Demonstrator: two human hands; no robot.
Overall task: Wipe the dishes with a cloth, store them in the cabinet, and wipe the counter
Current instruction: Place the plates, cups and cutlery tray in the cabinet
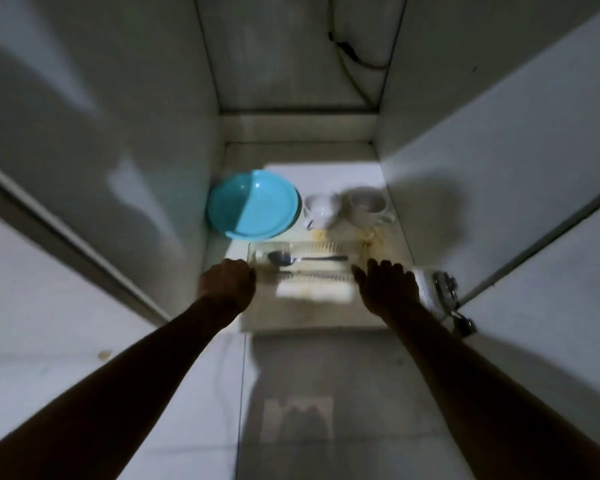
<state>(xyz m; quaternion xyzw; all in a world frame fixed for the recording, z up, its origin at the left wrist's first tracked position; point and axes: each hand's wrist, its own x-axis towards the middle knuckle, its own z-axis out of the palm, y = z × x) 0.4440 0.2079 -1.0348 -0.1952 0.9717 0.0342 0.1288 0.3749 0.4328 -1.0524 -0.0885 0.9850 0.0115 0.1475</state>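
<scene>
I look into an open white cabinet (291, 161). On its shelf lie stacked turquoise plates (253, 204) at the left, with two white cups (321, 207) (369, 204) to their right. In front of them sits a clear plastic tray (302, 263) holding a spoon (284, 259) and other cutlery. My left hand (227, 285) grips the tray's left end with curled fingers. My right hand (390, 287) is at the tray's right end, fingers stretched out; whether it touches the tray is blurred.
Both cabinet doors (94, 140) (520, 150) stand open to either side. A metal hinge or latch (445, 289) sits on the right door near my right hand. A dark cable (347, 50) hangs at the cabinet's back. Below the shelf is a white tiled wall (309, 393).
</scene>
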